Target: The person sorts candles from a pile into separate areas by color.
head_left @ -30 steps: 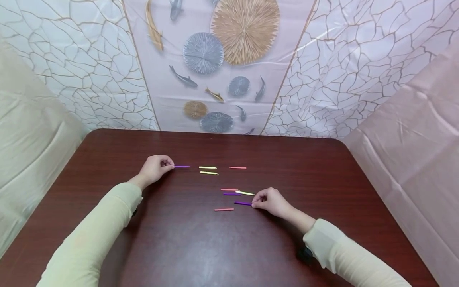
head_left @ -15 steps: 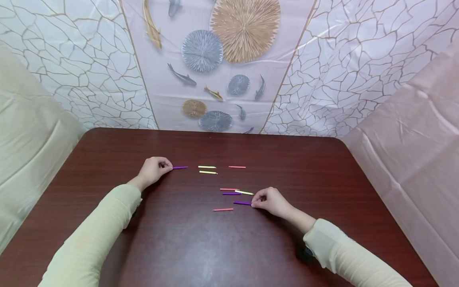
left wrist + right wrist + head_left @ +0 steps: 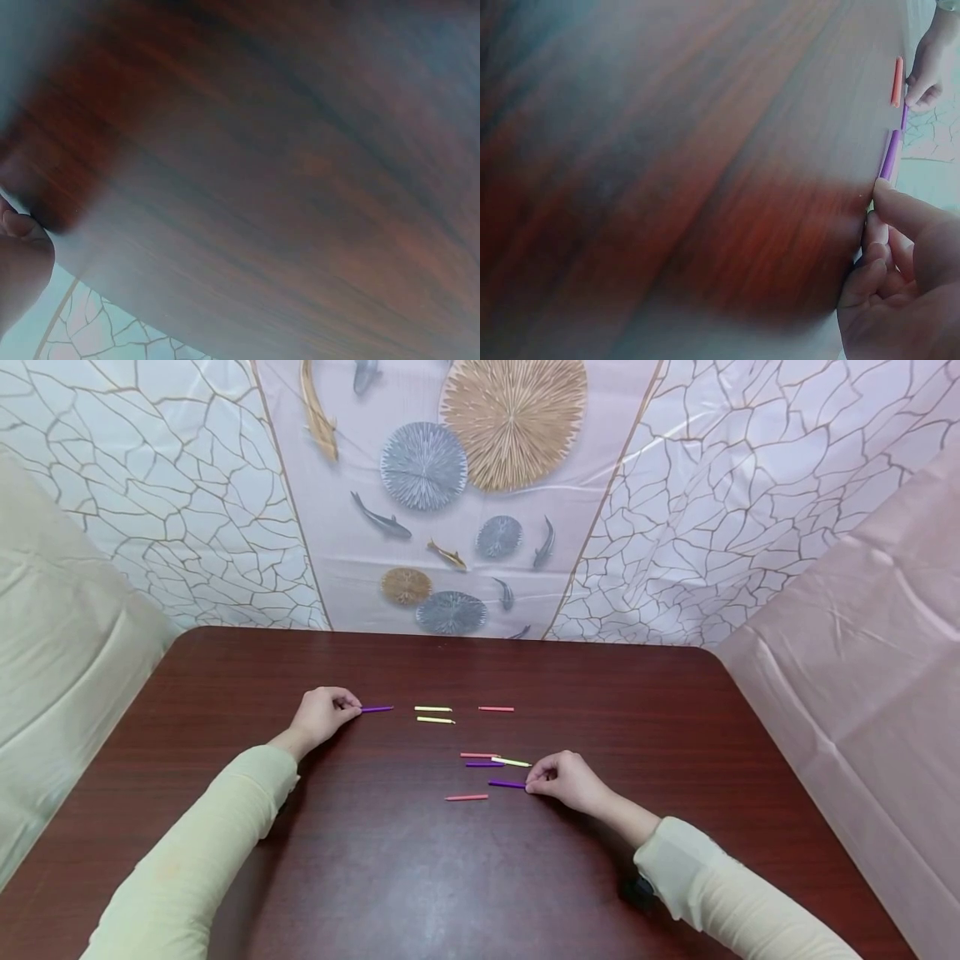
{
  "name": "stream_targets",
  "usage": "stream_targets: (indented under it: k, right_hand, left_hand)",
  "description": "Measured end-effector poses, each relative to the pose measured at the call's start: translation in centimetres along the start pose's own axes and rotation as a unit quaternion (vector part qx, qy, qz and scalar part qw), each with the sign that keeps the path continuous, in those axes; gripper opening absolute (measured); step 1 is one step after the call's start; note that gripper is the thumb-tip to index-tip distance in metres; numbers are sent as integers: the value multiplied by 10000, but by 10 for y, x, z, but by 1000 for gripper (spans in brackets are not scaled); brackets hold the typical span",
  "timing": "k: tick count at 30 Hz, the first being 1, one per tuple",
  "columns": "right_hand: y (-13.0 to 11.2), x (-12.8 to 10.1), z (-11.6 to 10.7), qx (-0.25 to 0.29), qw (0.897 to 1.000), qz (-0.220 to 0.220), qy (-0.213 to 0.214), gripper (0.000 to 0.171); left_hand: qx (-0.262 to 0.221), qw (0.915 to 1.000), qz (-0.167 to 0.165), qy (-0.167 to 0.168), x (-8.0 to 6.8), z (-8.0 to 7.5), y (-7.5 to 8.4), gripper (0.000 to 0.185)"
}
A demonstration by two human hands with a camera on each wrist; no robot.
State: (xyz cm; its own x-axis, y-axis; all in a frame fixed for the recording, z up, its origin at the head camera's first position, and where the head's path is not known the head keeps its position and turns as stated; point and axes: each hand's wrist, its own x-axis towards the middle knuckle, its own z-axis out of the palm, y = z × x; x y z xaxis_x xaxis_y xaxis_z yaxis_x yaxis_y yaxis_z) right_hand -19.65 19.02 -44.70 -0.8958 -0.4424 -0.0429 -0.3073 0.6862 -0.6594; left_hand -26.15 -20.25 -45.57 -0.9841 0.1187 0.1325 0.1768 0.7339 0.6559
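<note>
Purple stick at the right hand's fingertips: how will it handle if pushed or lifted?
The purple stick is thin and round-looking, so a sideways push would probably roll it on the smooth table. It lies straight, so it is likely stiff. Being so slim, it is probably very light; the right hand pinching one end should lift it easily.

Two yellow sticks (image 3: 434, 714) are lying side by side near the middle of the dark wooden surface (image 3: 420, 877), with a pink stick (image 3: 497, 708) lying apart to their right. Closer in, a pink, a purple and a yellow stick are clustering together (image 3: 495, 760), and another pink stick (image 3: 467, 797) is lying alone. Behind, a fish-patterned sheet (image 3: 457, 493) is hanging.
</note>
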Motion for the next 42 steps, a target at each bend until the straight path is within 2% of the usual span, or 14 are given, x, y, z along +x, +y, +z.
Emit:
stream_targets:
  k: [12, 14, 17, 20, 23, 28, 36, 42]
  right_hand:
    - [0, 1, 4, 23, 10000, -1, -17, 7]
    - [1, 1, 4, 4, 10000, -23, -33, 7]
    - [1, 2, 4, -11, 10000, 16, -40, 8]
    - [1, 2, 2, -33, 10000, 3, -13, 8]
    - [1, 3, 1, -31, 10000, 6, 14, 8]
    - [1, 3, 1, -37, 10000, 39, -10, 8]
    - [2, 4, 1, -49, 10000, -49, 32, 7]
    - [3, 4, 2, -62, 10000, -14, 43, 7]
  left_hand:
    - [-158, 9998, -42, 114, -5, -1, -3, 15]
    - [-218, 9996, 28, 201, -5, -1, 1, 17]
    - [-491, 9983, 193, 236, -6, 1, 16, 18]
    - [-837, 9958, 358, -21, -10, 7, 37, 18]
    - [-1067, 9912, 598, -504, -18, 17, 55, 17]
    - [-1267, 9798, 987, -1189, -35, 39, 74, 15]
    - [-1628, 9634, 1184, -1772, -55, 65, 85, 15]
    - [-1323, 9595, 1427, -2036, -61, 74, 86, 17]
